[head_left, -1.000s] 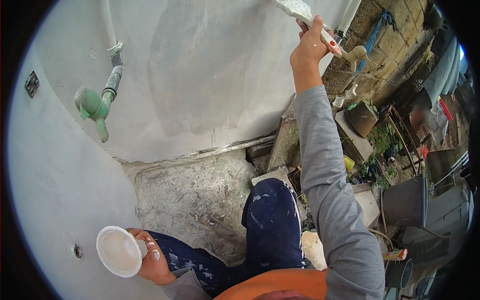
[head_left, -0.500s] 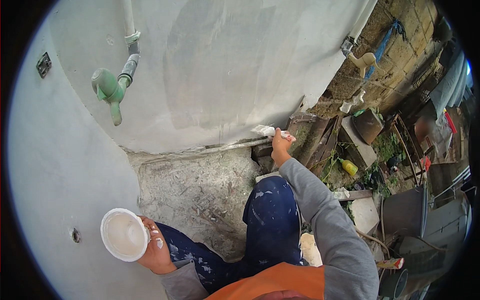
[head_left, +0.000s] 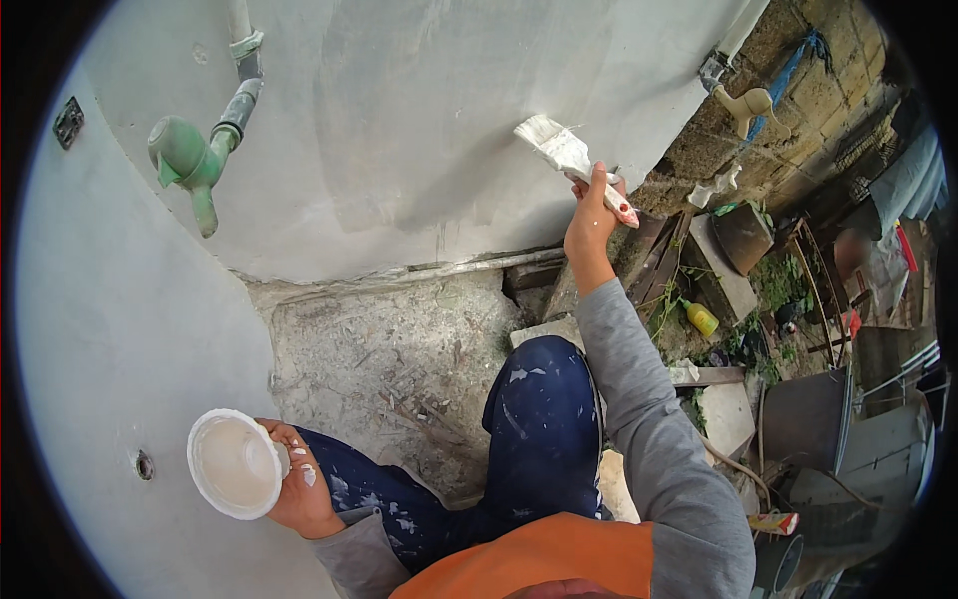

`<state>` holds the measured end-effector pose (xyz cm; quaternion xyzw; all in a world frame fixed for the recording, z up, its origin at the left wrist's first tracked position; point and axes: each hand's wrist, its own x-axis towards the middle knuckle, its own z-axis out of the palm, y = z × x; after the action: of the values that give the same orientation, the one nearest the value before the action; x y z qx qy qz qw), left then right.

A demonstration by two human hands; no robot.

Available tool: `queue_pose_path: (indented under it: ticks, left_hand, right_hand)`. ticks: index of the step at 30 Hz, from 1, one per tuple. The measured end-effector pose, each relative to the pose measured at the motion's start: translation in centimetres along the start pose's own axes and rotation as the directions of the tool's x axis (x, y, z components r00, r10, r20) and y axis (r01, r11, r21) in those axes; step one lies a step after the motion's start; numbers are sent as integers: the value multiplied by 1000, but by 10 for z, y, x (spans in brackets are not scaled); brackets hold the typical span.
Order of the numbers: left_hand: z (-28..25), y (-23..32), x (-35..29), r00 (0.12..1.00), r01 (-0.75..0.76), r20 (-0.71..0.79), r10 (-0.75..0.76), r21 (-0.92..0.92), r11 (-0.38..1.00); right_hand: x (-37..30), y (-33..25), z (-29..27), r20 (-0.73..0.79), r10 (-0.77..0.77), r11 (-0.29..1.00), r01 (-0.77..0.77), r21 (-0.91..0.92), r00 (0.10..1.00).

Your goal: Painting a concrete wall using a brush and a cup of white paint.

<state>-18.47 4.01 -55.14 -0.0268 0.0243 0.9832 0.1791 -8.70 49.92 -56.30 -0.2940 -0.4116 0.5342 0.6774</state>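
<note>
At the lower left my left hand [head_left: 304,489] grips a white plastic tub [head_left: 238,464] by its side, with pale paint residue inside. White paint spots mark my fingers. My right hand [head_left: 594,222] is closed round the handle of a paintbrush [head_left: 559,148], whose bristles are coated white and point up and left. The brush is held in front of the grey-white wall [head_left: 429,120], which carries a darker smeared patch. I cannot tell whether the bristles touch the wall.
A green pipe fitting [head_left: 185,165] juts from the wall at the upper left. Along the wall's foot runs a thin pipe [head_left: 449,268] above rough concrete floor [head_left: 389,349]. On the right lie a yellow bottle [head_left: 701,318], concrete blocks, buckets and boards beside a bare block wall [head_left: 818,110].
My right hand has risen with the paintbrush from the wall's foot to higher up the wall. My left hand and the tub have shifted slightly left in view.
</note>
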Motion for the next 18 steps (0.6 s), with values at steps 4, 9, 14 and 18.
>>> queue_pose_path:
  ticks: [4, 9, 14, 18]
  left_hand:
    - [1, -2, 2, 999, 18, 39, -18, 16, 1000]
    - [-7, 5, 1, 995, 28, 88, -36, 97, 995]
    - [-9, 3, 0, 999, -30, 13, 29, 92, 995]
    - [-9, -8, 3, 993, 78, 79, -88, 118, 990]
  right_hand:
    - [-20, 52, -30, 129, -204, 883, 239, -403, 970]
    - [-29, 123, -76, 133, -80, 750, 147, -645, 988]
    - [-16, 142, -84, -28, -41, 634, 5, -773, 999]
    - [25, 99, -47, -50, 115, 916, -125, -382, 992]
